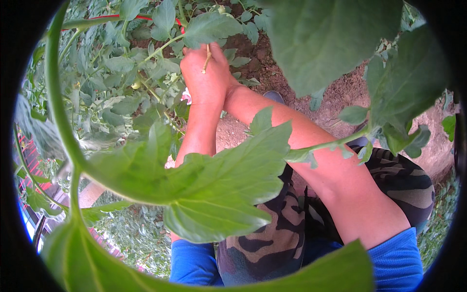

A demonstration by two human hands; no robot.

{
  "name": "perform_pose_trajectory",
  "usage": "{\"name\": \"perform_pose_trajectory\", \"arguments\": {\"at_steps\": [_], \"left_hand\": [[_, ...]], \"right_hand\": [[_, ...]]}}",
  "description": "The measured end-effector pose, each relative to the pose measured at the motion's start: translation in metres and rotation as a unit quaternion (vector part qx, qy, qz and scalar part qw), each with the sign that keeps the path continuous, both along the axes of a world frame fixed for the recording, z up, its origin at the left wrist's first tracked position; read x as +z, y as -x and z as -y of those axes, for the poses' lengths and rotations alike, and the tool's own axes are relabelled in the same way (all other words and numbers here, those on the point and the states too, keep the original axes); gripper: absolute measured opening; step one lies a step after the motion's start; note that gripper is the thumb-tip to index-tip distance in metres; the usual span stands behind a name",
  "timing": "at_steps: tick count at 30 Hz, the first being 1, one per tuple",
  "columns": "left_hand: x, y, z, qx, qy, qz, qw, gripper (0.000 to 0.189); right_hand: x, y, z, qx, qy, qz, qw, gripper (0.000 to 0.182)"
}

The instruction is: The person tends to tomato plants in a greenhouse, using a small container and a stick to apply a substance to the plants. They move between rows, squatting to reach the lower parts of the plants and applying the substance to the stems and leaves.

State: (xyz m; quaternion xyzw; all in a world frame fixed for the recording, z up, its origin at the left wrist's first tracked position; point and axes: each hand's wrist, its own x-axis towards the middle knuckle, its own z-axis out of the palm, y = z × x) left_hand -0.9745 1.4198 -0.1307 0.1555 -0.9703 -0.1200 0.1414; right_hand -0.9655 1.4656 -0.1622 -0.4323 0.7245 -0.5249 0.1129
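My left hand (202,73) is curled among tomato plants at the upper middle, its fingertips hidden under a tomato leaf (213,28). A thin dry stick (207,60) lies over the back of the hand; which hand holds it, if either, I cannot tell. My right hand (231,81) comes in from the right and is mostly hidden behind the left, the two touching or nearly so. Red twine (142,17) runs along a green stem (84,23) and ends near a leaf stalk just above the hands. A small green tomato (136,85) hangs left of them.
Large tomato leaves (226,164) hang close before the camera, across my forearms. A thick green stem (56,84) curves down the left side. Below are bare brown soil (262,54), a shoe (273,96) and my knees in camouflage trousers (270,241). A pink-and-white thing (186,96) shows beside my left wrist.
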Motion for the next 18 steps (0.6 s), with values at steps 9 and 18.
{"name": "perform_pose_trajectory", "arguments": {"at_steps": [9, 18], "left_hand": [[0.011, -0.031, 0.001, 0.001, -0.050, -0.031, 0.998, 0.027], [0.013, -0.021, -0.002, 0.034, -0.054, -0.027, 0.998, 0.030]], "right_hand": [[0.001, -0.026, 0.008, -0.013, 0.004, 0.005, 1.000, 0.058], [-0.005, -0.023, 0.005, -0.026, -0.006, 0.006, 1.000, 0.059]]}}
